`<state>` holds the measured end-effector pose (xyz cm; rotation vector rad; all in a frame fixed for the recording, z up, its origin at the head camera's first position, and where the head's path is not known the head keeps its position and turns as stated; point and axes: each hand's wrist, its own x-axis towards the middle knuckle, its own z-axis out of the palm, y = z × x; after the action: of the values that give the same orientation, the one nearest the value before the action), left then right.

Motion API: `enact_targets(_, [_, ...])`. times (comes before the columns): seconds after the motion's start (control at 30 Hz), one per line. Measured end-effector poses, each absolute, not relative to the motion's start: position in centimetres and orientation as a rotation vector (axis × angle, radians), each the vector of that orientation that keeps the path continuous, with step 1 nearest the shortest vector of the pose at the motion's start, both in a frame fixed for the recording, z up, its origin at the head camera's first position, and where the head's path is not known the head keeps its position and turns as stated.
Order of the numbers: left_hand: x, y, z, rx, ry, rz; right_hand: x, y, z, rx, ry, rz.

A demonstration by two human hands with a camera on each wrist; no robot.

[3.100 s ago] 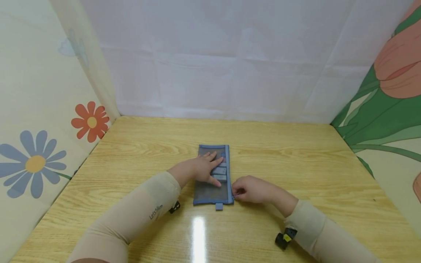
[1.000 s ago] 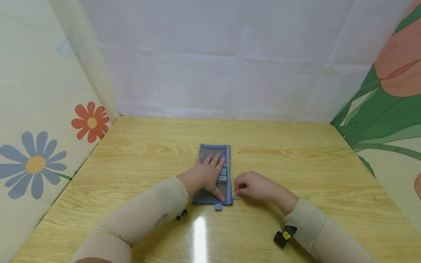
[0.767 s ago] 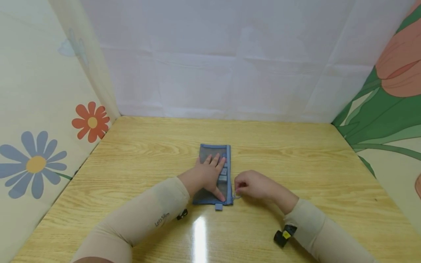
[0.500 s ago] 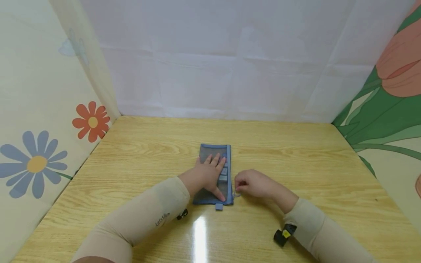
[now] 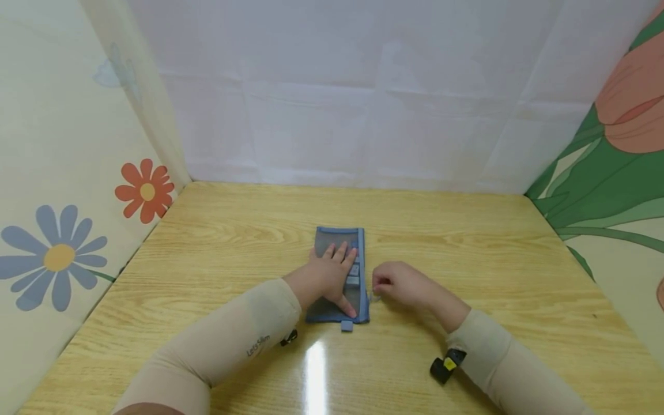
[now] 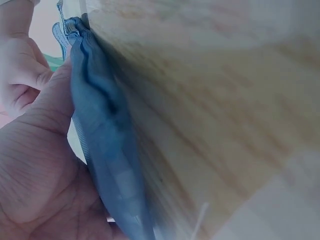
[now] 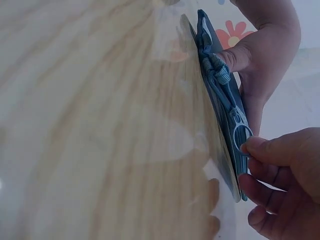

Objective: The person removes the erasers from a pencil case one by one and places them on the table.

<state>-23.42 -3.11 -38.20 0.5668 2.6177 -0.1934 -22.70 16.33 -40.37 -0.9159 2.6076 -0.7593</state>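
A blue mesh zipper pouch (image 5: 337, 235) lies flat on the table, its zipper edge on the right. Small pale blocks (image 5: 353, 280) show through the mesh, partly covered. My left hand (image 5: 328, 279) presses on the pouch with fingers spread, the thumb near its lower right corner. At the right edge, my right hand (image 5: 402, 282) pinches the ring pull (image 7: 235, 134) of the zipper between thumb and finger. In the right wrist view the slider sits a short way along the zipper from the corner near the left thumb. The left wrist view shows the pouch's near end (image 6: 100, 100) side-on.
The wooden table (image 5: 249, 225) reflects a bright strip of light in front of the pouch. A small fabric tab (image 5: 347, 326) sticks out from the pouch's near edge. A white cloth (image 5: 332, 115) hangs behind, with flower-printed sheets (image 5: 62, 138) at the sides.
My right hand has moved away from me along the pouch's right edge, taking the zipper pull with it. Earlier, my left hand shifted so its thumb lies nearer the lower right corner.
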Motion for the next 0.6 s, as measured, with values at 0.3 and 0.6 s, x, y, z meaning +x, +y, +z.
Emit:
enact_targets(0.3, [-23.3, -3.1, -38.2, 0.569, 2.626, -0.207, -23.2, 16.3, -40.3, -0.858, 2.661, -0.777])
enact_targets(0.6, [-23.3, -3.0, -38.1, 0.560, 2.617, -0.188, -23.9, 16.3, -40.5, -0.818, 2.729, -0.758])
